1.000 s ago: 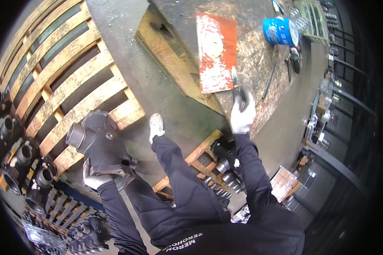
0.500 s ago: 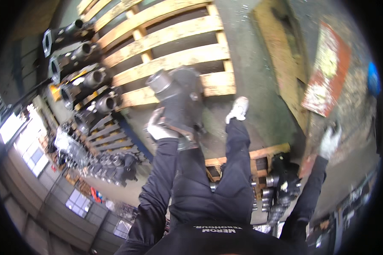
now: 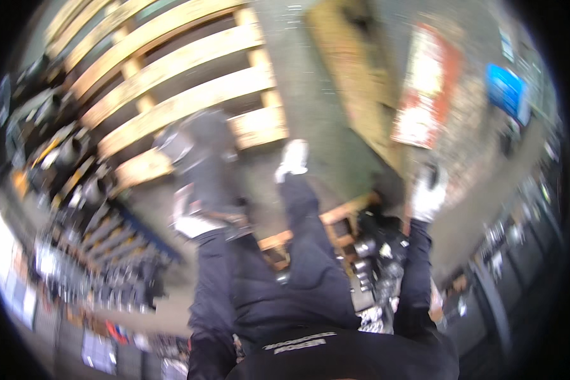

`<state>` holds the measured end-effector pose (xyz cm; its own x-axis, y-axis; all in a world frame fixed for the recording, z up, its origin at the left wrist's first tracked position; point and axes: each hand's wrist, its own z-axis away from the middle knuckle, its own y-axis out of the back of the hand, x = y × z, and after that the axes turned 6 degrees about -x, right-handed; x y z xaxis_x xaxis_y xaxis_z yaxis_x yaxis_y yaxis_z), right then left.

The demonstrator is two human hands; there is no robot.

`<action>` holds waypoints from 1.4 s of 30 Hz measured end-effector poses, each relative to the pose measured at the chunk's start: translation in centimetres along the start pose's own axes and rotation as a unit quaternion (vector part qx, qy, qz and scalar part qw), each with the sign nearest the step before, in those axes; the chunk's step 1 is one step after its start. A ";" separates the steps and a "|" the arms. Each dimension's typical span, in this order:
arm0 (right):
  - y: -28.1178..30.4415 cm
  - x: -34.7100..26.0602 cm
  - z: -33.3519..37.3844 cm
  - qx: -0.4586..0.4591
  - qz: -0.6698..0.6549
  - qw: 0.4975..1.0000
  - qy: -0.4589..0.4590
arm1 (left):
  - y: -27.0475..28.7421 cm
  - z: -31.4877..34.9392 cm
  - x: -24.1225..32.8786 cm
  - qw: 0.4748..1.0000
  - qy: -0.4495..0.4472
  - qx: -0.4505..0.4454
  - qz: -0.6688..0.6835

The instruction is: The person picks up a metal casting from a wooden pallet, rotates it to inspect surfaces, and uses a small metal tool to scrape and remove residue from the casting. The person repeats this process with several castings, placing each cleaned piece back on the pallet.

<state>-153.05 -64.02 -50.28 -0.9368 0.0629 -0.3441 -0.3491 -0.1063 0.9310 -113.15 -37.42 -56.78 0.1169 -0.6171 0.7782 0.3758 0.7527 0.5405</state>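
Over the near edge of the slatted pallet point(image 3: 187, 106), a dark pipe casting point(image 3: 210, 161) slants toward the wearer, its flanged end gripped by the gloved left hand point(image 3: 195, 218), seemingly for steadiness, while the right hand point(image 3: 428, 193), near the white-smeared red board point(image 3: 428, 88), is too blurred to tell open from closed.

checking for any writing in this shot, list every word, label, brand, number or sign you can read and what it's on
Black top: pale lettering, blurred; I won't copy it out.
Blue bucket: any print is too blurred to read.
Black metal part: none visible.
No other text can be read.
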 end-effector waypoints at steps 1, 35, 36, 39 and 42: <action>0.1 -0.6 0.1 0.008 0.001 1.000 0.028 | -0.1 -0.7 -0.3 0.982 0.120 0.001 0.144; -2.8 -2.9 3.3 -0.325 -0.470 0.796 -0.200 | 0.5 -2.6 -0.3 0.995 0.071 0.013 0.065; -4.0 -3.9 4.0 -0.348 -0.457 0.791 -0.211 | 0.2 -2.6 -0.1 0.961 0.145 0.061 0.228; -8.2 -7.4 5.5 -0.460 -0.395 0.785 -0.127 | -0.5 -1.9 0.8 0.936 0.193 0.062 0.287; -14.1 -11.7 7.9 -0.533 -0.352 0.768 -0.046 | -0.5 -1.2 2.0 0.908 0.243 0.069 0.334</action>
<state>-137.03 -55.39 -58.46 -0.5194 0.5418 -0.6608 -0.6347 -0.7624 -0.1261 -112.03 -39.32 -55.88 0.6806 -0.0142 0.7325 -0.0442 0.9972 0.0604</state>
